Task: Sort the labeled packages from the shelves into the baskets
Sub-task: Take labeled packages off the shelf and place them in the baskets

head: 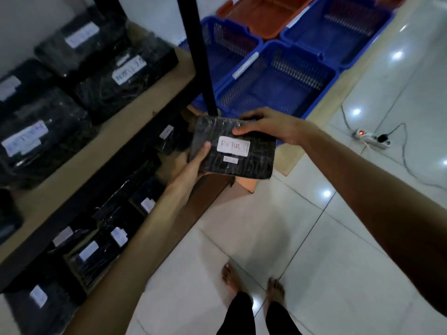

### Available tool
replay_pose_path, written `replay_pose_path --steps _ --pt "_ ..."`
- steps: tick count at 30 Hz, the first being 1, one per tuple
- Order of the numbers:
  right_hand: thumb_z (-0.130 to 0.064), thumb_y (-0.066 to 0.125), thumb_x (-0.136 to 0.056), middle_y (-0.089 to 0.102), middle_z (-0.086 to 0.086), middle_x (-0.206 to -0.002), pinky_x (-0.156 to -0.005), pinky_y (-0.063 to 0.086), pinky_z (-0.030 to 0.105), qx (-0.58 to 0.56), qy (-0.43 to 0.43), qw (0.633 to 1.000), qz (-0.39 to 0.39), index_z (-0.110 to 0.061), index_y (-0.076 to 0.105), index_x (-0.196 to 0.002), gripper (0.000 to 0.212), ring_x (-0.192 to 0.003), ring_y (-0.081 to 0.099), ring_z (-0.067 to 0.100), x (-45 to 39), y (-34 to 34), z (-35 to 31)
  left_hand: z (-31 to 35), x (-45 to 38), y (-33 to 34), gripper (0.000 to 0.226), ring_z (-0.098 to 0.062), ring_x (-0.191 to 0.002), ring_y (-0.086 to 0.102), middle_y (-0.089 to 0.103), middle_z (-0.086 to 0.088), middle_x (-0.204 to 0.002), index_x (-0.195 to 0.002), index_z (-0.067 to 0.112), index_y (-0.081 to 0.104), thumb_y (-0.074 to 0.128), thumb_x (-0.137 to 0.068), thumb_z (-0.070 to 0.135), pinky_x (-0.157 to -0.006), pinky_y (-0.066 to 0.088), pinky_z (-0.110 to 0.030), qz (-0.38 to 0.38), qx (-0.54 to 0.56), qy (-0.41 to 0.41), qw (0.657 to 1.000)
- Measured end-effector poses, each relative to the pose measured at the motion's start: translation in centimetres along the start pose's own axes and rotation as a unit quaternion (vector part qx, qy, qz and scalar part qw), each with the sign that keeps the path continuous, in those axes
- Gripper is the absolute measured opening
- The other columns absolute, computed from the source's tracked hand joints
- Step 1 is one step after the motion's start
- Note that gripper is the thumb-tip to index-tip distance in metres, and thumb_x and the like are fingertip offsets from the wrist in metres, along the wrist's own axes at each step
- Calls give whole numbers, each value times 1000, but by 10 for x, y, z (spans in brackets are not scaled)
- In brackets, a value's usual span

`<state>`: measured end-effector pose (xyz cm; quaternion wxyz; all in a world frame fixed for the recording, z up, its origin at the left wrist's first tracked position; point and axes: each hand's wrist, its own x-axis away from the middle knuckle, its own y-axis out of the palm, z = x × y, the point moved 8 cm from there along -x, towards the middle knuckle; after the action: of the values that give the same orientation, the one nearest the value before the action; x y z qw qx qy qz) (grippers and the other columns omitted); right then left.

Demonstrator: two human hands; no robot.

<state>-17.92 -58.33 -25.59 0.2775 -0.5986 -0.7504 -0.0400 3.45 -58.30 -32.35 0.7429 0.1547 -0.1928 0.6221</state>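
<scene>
Both forearms reach out below me, and between them I hold a black wrapped package [233, 147] with a white label reading RETURN. My left hand [193, 163] has its grip on the near left edge, thumb on top; my right hand [268, 126] pinches the far right corner. It hangs above the floor [278, 226], just beside the shelves [101, 141] of similar packages, with blue baskets [278, 78] beyond.

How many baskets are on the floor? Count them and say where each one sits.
4. Blue basket nearest the held package; blue basket behind the shelf post; blue basket far right; orange basket at the back. More may lie beyond the frame.
</scene>
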Motion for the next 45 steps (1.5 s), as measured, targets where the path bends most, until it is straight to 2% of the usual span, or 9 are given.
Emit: replay_pose_path --steps 5,8,11,14,17,22,27,33,45 --pt "-54 73 -80 70 -5 -112 -71 58 30 -137 59 970 190 -25 60 -121 52 -96 68 10 41 -61 26 27 -7 52 63 -17 -96 70 71 -2 -107 -109 25 62 76 -67 69 -85 59 -34 -17 28 -11 999" --pt "-48 76 -81 69 4 -115 -68 61 35 -230 86 940 239 -18 54 -129 60 -100 68 17 63 -83 42 42 -18 86 58 -21 -102 70 73 -4 -111 -104 22 64 79 -66 64 -97 54 -46 -37 89 -20 995" --pt "-32 72 -88 69 8 -113 -81 60 41 -260 94 923 267 -14 53 -128 48 -95 67 21 62 -96 46 51 -33 110 37 -17 -99 71 74 -4 -112 -107 21 67 74 -83 48 -96 55 -46 -42 99 -5 994" --pt "-25 66 -94 67 8 -114 -77 57 37 -258 79 918 290 -13 55 -129 39 -92 64 19 44 -119 37 72 -39 125 59 -20 -117 62 67 0 -123 -126 22 62 66 -83 61 -102 48 -36 -15 0 50 999" --pt "-24 65 -95 67 5 -111 -75 56 34 -231 78 924 294 -13 57 -127 35 -95 64 18 12 -147 32 88 -50 130 79 -15 -132 43 45 1 -145 -152 17 34 58 -90 60 -108 34 -28 31 -117 92 988" --pt "-20 61 -97 65 8 -105 -60 51 31 -162 84 946 267 -16 58 -120 23 -91 62 23 -65 -181 41 87 -84 140 107 -19 -150 17 17 -4 -164 -158 18 16 57 -77 76 -117 22 -33 72 -311 165 933" --pt "-27 63 -95 67 17 -114 -79 59 48 -47 127 974 179 -9 60 -126 36 -102 65 36 -152 -185 90 61 -114 152 124 -23 -153 -2 -5 -8 -166 -158 12 2 55 -72 83 -122 15 -41 69 -451 138 879" --pt "-26 64 -95 68 18 -112 -84 57 53 -5 161 978 134 -5 63 -122 34 -102 65 38 -204 -166 130 40 -131 155 124 -30 -153 -3 -3 -17 -165 -157 2 10 31 -70 89 -124 12 -42 86 -524 118 839" --pt "-42 60 -95 60 25 -125 -91 49 48 142 127 972 135 1 58 -123 51 -114 57 42 -217 -163 121 39 -129 156 111 -22 -153 -12 -12 -7 -166 -159 13 2 42 -81 83 -124 12 -43 82 -515 110 846"
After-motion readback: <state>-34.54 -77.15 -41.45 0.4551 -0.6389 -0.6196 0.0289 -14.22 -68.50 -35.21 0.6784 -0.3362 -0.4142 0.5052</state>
